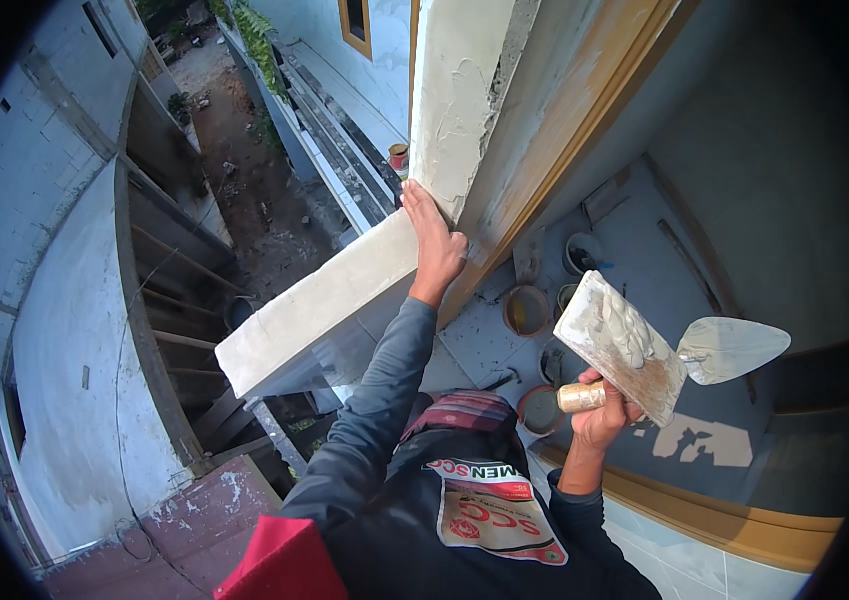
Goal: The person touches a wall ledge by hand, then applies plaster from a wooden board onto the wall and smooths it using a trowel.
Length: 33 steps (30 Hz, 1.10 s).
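My left hand (434, 242) lies on the corner of a plastered wall column (449, 120), where a low pale wall ledge (314, 295) meets it. Its fingers are stretched out and hold nothing. At the right, my right hand (601, 418) is closed around a rounded wooden handle (581, 397). That handle lines up with a pointed trowel (734, 350), whose smeared blade sticks out past a flat plastering board (664, 385). Wet mortar (619, 330) sits on the board's upper face. My right hand supports the board too; the grip beneath it is hidden.
An orange-brown wooden frame (584, 120) stands beside the column. Several buckets, one with grey contents (542, 410), stand on the tiled floor at right. A small can (398, 156) is behind the ledge. Beyond it, at left, the ground drops to a dirt passage (244, 160).
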### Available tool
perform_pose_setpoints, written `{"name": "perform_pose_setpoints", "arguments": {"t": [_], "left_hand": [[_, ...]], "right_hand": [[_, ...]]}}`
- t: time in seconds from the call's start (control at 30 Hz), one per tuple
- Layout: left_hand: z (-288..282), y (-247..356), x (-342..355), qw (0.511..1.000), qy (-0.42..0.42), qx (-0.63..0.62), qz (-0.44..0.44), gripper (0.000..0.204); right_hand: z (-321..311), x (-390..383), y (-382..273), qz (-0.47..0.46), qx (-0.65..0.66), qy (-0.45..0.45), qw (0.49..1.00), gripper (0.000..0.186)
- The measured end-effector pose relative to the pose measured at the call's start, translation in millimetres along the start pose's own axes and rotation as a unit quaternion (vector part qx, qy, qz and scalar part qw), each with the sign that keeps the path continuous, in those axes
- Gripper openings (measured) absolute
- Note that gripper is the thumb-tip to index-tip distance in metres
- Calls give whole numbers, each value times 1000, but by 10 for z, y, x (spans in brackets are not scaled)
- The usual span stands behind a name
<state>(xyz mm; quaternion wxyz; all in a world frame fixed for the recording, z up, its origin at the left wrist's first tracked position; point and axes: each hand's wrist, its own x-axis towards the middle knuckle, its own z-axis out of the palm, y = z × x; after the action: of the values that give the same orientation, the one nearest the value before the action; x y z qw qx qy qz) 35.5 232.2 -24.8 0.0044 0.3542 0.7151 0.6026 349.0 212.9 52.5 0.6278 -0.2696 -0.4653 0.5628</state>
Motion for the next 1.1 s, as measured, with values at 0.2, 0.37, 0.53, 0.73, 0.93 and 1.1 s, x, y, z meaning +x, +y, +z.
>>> {"name": "perform_pose_setpoints", "arguments": {"t": [0.2, 0.37, 0.53, 0.73, 0.93, 1.1], "left_hand": [[-31, 334, -650, 991, -119, -46, 36, 113], [-33, 179, -392, 1000, 18, -12, -4, 114], [269, 139, -180, 1000, 14, 3, -11, 116], [253, 305, -406, 1000, -1, -4, 21, 115], [102, 689, -793, 997, -44, -37, 50, 109], [-22, 734, -686, 997, 13, -70, 14, 107]], "right_hand": [[-160, 103, 5, -21, 8, -19, 1000, 42], [-225, 183, -11, -21, 1, -41, 999, 41], [-239, 218, -34, -24, -7, -54, 998, 38], [-241, 236, -33, -6, 3, -67, 998, 40], [-230, 246, -32, -7, 5, -70, 997, 43], [-235, 245, -40, -12, -6, -60, 998, 45]]}}
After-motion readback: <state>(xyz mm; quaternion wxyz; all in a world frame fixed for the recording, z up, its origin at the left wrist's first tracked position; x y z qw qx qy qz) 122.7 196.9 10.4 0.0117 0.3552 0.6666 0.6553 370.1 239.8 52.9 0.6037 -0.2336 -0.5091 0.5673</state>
